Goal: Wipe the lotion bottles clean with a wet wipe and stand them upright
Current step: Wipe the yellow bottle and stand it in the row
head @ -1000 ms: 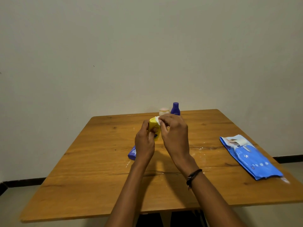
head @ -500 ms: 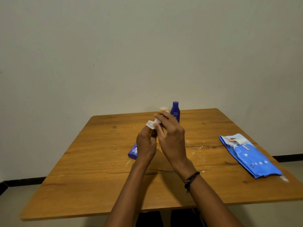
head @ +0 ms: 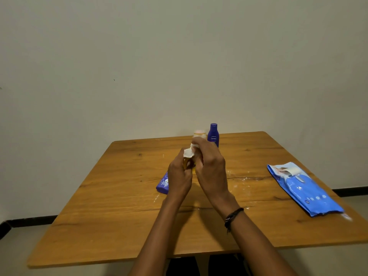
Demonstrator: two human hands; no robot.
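Above the middle of the wooden table [head: 119,216] my left hand [head: 179,176] grips a small yellow lotion bottle [head: 187,163], mostly hidden between my hands. My right hand [head: 211,166] pinches a white wet wipe [head: 188,152] and presses it on the bottle's top. A dark blue bottle [head: 213,134] stands upright at the far edge, with a pale bottle with a pinkish cap [head: 199,134] just left of it. A purple tube [head: 163,184] lies flat behind my left hand.
A blue wet-wipe pack [head: 304,190] lies on the right side of the table, its flap peeled open. White lotion smears [head: 237,178] spot the wood near the middle. A plain wall stands right behind the table's far edge.
My right hand has carried the wipe from the bottle's side up over its top, and my hands now cover most of the yellow bottle.
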